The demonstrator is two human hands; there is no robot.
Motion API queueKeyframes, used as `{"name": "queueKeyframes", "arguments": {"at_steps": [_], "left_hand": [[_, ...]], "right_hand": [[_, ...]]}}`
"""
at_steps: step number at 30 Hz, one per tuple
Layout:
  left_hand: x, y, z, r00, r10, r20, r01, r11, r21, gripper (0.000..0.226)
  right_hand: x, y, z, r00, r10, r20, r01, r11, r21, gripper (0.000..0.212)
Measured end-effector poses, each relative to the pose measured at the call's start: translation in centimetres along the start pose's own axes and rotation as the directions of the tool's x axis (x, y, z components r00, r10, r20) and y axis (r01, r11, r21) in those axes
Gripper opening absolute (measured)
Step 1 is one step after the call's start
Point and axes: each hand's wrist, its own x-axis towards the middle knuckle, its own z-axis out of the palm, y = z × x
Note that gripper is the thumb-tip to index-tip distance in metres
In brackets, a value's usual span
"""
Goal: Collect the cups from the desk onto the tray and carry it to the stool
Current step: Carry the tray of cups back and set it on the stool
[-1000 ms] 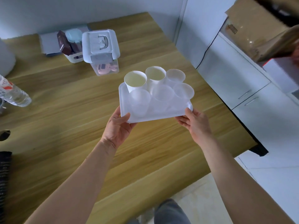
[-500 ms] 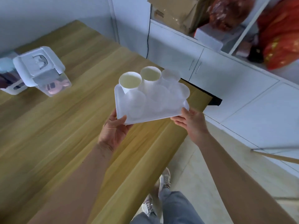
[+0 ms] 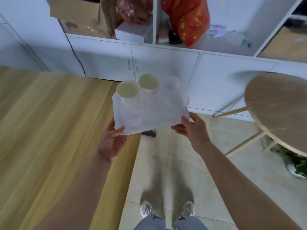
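Note:
I hold a white tray (image 3: 164, 121) in the air over the desk's right edge. My left hand (image 3: 111, 141) grips its near left corner and my right hand (image 3: 191, 128) grips its near right corner. Several cups stand on the tray: two white paper cups (image 3: 127, 90) at the far left and blurred clear plastic cups (image 3: 178, 99) beside and in front of them. The round wooden stool (image 3: 279, 107) is at the right, apart from the tray.
The wooden desk (image 3: 49, 123) fills the left. White cabinets (image 3: 166, 67) run across ahead, with a cardboard box (image 3: 79, 15) and a red bag (image 3: 187, 19) on shelves above. Tiled floor and my feet lie below. A green plant (image 3: 297, 163) sits under the stool.
The view has swung right with the tray in both hands: the tray now hangs past the desk's edge, the desk's boxes have left the view, and the stool has come in.

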Motion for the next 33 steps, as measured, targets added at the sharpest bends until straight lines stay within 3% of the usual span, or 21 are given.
{"name": "queueKeyframes", "arguments": {"at_steps": [7,20,33], "left_hand": [[3.2,-6.7,8.0,0.993,-0.103,0.057,0.097,0.990,0.107,0.056],[6.2,-23.5,22.8,0.950,-0.276,0.148,0.256,0.956,0.141,0.059],[11.7,-32.9,33.7,0.855,-0.460,0.240,0.401,0.879,0.259,0.062]], "right_hand": [[-1.2,-0.7,-10.5,0.989,-0.037,-0.146,0.045,0.998,0.050,0.021],[-3.7,-1.2,-32.4,0.921,-0.044,-0.386,0.075,0.995,0.065,0.020],[-3.5,-2.0,-45.2,0.827,-0.008,-0.563,0.090,0.989,0.118,0.021]]}}
